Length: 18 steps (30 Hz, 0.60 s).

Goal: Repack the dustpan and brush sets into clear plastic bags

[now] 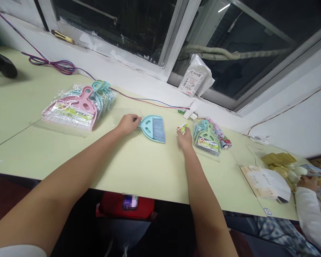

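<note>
"Face" is legible on one packet (267,182); the print on one small label card (183,127) is too tiny. The left hand's (128,124) fingers curl shut round the handle of one light-blue dustpan (147,127), grey-blue bristles (158,129) within its rim, between two bagged stacks, pink-fronted (82,103) and green-fronted (209,135), on the surface (139,167). The right hand's (185,138) fingers pinch the card.

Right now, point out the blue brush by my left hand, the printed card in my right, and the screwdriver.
Blue brush (158,129): head view, on its bristles.
Printed card (183,126): head view, on its printed face.
Screwdriver (64,37): head view, on its handle.
</note>
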Available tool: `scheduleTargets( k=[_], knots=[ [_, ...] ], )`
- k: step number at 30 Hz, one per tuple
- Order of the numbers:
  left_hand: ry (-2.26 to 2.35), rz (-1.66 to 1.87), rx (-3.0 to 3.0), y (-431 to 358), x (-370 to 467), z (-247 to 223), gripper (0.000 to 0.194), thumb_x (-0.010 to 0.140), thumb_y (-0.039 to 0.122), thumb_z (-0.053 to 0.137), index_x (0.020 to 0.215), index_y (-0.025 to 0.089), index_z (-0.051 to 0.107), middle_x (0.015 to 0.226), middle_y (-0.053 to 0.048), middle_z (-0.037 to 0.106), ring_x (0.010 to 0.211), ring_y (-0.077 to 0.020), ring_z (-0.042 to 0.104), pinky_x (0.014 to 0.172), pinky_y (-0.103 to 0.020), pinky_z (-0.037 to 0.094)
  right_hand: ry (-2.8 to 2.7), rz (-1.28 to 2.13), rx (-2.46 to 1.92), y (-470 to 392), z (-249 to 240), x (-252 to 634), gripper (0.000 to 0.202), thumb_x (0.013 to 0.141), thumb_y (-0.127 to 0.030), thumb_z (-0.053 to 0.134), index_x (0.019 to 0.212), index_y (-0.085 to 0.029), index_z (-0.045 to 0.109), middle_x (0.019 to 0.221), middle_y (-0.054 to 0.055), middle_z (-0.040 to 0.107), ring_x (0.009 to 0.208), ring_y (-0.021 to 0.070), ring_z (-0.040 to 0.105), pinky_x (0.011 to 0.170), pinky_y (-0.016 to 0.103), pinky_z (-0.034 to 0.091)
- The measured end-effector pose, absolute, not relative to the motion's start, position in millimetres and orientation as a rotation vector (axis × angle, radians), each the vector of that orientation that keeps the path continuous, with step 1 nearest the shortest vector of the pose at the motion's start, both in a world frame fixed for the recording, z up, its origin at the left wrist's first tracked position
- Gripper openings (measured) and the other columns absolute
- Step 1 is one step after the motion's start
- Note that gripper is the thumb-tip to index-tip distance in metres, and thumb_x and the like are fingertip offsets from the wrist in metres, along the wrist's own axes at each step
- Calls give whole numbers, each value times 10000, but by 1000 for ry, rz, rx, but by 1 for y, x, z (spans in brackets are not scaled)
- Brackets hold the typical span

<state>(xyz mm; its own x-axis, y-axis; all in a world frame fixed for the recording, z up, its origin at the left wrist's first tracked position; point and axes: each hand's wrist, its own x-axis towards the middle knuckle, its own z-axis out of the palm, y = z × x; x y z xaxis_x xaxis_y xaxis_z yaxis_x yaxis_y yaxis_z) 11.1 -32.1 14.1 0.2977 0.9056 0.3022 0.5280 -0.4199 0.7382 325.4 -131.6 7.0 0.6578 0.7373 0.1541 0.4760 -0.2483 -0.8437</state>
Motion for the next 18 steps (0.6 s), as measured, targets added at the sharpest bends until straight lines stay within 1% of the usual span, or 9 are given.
scheduleTargets(
  k=[3,5,7,9,12,14,16,18],
  knots=[
    [1291,1029,2037,-27,6,16,487,935,541,492,898,164,800,786,-68,732,729,-212,592,685,-311,402,-1170,379,-1888,-134,0,319,432,813,-370,685,1206,-198,642,1371,157,636,1362,304,535,1229,481,308],
    [1316,1064,2000,-27,5,19,500,927,550,506,920,148,804,769,-72,722,715,-210,581,675,-311,401,-1293,388,-1879,-135,-4,316,286,819,-353,677,1065,-208,664,1301,149,668,1336,293,544,1231,474,294],
    [1323,1073,1946,-27,6,22,505,917,552,527,942,132,807,775,-74,722,709,-204,575,673,-308,403,-1406,361,-1885,-136,-6,313,201,834,-336,659,991,-209,657,1255,150,682,1327,292,541,1234,479,278],
    [1297,1070,1890,-29,8,23,503,910,552,542,954,127,807,798,-71,727,716,-196,576,677,-302,406,-1457,325,-1892,-137,-4,311,203,860,-332,630,1010,-196,656,1268,167,672,1329,300,536,1230,491,280],
    [1249,1043,1870,-33,11,25,510,902,567,547,932,128,804,787,-65,718,714,-192,571,678,-301,408,-1402,173,-1824,-142,11,306,330,939,-350,525,1187,-163,634,1365,194,619,1351,298,516,1222,485,295],
    [1221,1010,1899,-37,14,26,509,896,570,548,892,127,800,762,-63,704,707,-192,564,676,-306,408,-1327,18,-1702,-149,26,299,379,987,-361,445,1279,-179,604,1398,165,601,1360,272,498,1227,460,294],
    [1193,977,1923,-41,17,27,500,890,562,553,860,126,797,755,-62,699,710,-192,566,677,-308,409,-1314,-31,-1570,-157,40,288,342,1004,-377,434,1229,-220,638,1309,127,648,1297,263,536,1210,445,327],
    [1172,945,1922,-45,19,27,491,884,560,565,857,130,801,760,-57,704,717,-191,575,679,-305,415,-1432,44,-1470,-164,49,271,267,995,-381,485,1104,-247,689,1178,108,692,1201,274,586,1175,449,373]
  ],
)
